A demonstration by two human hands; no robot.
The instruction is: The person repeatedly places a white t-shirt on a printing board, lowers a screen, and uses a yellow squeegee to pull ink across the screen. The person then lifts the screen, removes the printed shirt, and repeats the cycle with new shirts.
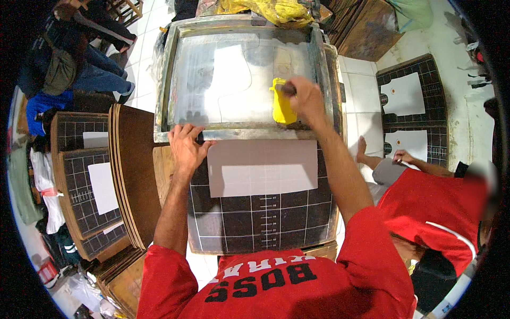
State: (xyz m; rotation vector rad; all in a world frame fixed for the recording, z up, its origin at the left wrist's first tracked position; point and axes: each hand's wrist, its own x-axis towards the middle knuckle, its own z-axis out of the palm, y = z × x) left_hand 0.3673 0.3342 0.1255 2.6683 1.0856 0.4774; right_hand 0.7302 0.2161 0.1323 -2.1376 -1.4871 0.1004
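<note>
A metal-framed screen (166,64) with a pale, translucent mesh lies across the upper middle of the board. My left hand (186,149) grips its near bar at the left, fingers curled over the metal. My right hand (305,101) is closed on a dark-topped yellow tool (282,106) held over the right part of the mesh; whether the yellow is the tool itself or a coating on it, I cannot tell. Below the screen, a white sheet (263,170) rests on a black gridded board (255,223).
Stacked gridded boards (85,186) stand at my left; more boards with white cut pieces (404,93) are at the right. A co-worker in red (425,202) sits close on my right, another person (95,74) at upper left. A yellow plastic bag (271,10) lies beyond the screen.
</note>
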